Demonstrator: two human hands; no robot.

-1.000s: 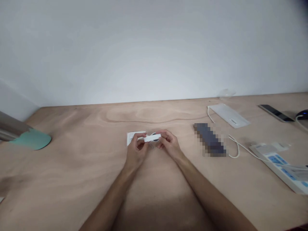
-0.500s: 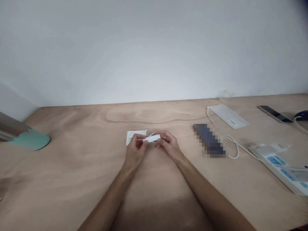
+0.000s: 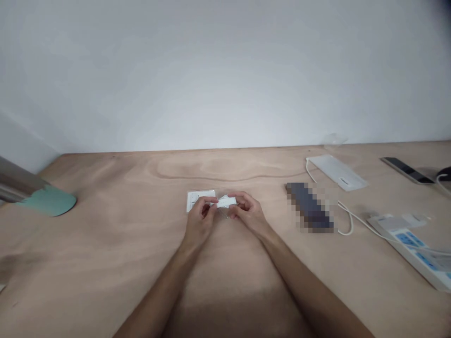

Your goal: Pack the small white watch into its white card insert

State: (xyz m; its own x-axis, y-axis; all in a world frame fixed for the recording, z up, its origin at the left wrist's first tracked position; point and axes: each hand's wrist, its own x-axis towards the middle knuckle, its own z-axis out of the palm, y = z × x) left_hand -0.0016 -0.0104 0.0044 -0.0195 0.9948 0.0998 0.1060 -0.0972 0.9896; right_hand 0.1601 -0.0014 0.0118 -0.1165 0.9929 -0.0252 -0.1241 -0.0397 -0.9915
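Note:
Between my two hands is a small white rectangular piece [image 3: 226,202], held by its ends a little above the table. My left hand [image 3: 201,213] is closed, thumb and fingers pinching its left end. Around its right end my right hand [image 3: 248,211] is closed too, with the index finger along the far side. A bit of clear plastic or thin cord shows beneath the piece, too small to make out. Just behind my left hand lies a flat white printed card in a clear sleeve [image 3: 200,194], partly covered by my fingers.
On the wooden table [image 3: 123,244], right of my hands, lies a blurred-out dark phone-like object [image 3: 310,206]. Beyond it are a white flat pouch [image 3: 336,171], a dark phone [image 3: 407,170], a white cable [image 3: 347,230] and a power strip [image 3: 416,244]. A metal-and-green cylinder [image 3: 52,199] lies at left.
The white piece has turned slightly level between my fingers, and the dark part behind it no longer shows. The whole view has shifted a little; both hands keep their grip.

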